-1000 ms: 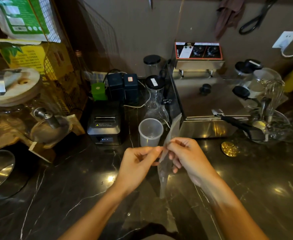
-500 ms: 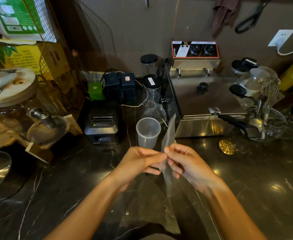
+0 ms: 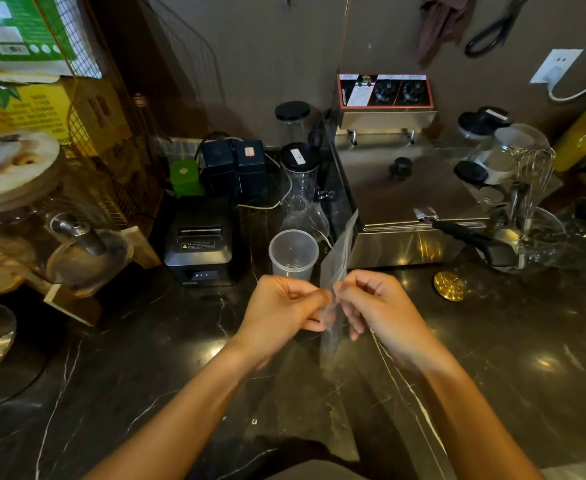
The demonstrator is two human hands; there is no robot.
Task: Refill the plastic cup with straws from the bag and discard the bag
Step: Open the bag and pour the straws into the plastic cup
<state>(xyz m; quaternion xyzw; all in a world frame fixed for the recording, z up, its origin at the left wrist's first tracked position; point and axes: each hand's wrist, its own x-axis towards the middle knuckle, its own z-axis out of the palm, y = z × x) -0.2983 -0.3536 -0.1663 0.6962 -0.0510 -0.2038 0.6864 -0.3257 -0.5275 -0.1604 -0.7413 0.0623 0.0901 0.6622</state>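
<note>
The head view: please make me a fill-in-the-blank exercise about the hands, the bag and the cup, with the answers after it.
1. The clear bag is pinched by ____ hands, the left hand and the right hand.
2. The plastic cup stands upright on the dark ____ countertop.
3. Inside the plastic cup there are ____ straws.
4. The black receipt printer stands to the ____ of the plastic cup.

Missing words: both; marble; no; left

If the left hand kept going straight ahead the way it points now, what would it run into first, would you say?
Most likely the plastic cup, which stands on the counter just beyond the left hand. Depth is hard to judge, so the knuckles might pass slightly above its rim.
</note>
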